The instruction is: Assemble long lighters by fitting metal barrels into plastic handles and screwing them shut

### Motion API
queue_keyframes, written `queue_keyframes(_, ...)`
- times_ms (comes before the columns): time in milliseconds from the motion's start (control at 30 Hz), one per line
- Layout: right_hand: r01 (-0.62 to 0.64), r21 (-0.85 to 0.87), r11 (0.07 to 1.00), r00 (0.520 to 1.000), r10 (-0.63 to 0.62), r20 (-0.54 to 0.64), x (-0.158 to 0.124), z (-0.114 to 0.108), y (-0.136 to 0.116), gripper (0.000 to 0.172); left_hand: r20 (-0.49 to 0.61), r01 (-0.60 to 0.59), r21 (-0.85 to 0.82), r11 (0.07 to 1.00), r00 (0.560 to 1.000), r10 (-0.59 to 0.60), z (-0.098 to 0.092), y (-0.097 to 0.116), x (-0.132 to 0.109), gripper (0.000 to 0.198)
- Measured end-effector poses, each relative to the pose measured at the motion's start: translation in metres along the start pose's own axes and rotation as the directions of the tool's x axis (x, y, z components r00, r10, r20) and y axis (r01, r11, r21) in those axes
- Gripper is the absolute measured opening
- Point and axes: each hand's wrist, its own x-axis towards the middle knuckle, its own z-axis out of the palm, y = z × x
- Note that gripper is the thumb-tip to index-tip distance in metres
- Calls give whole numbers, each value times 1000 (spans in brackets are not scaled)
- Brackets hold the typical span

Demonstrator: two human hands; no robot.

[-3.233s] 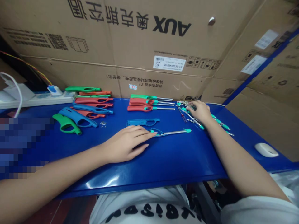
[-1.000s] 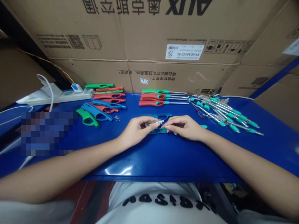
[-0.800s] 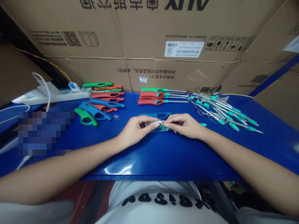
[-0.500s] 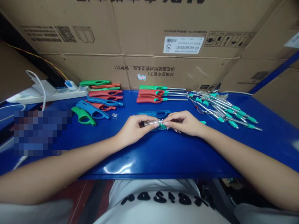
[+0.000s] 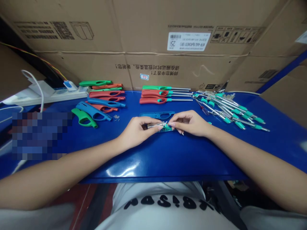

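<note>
My left hand [image 5: 136, 131] is closed around a clear, tube-like lighter fuel tank [image 5: 153, 125], held level above the table with its capped end pointing right. At that end my right hand [image 5: 193, 123] has thumb and fingers pinched together. Whatever sits between those fingertips is too small to make out. A teal part [image 5: 167, 127] shows just under the tank's end, by the right fingertips. Behind both hands lies a blue lighter handle shell [image 5: 150, 115], partly covered by the right hand.
Green, red and blue handle shells [image 5: 105, 93] lie at the left, with small metal pins [image 5: 116, 117] beside them. Lighters with metal barrels [image 5: 153, 101] lie at the back. Several barrel assemblies [image 5: 230, 110] are heaped at the right. A power strip [image 5: 48, 95] stands back left before a cardboard wall [image 5: 96, 70].
The right fingertips have shifted slightly right and up from the tank's end, and more of the teal part shows. My left hand keeps hold of the tank. The camera view has shifted slightly.
</note>
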Motion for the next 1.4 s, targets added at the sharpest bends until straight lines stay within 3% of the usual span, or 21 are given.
queue_keyframes(1200, 37, -113, 993, 999, -37, 3, 1, 1, 1, 32, 13, 10, -11, 1000, 1000, -10, 2, -1, -1, 31)
queue_keyframes(1400, 34, -62, 998, 999, -33, 5, 1, 1, 2, 32, -1, 25, -14, 1000, 1000, -25, 3, -2, -1, 32)
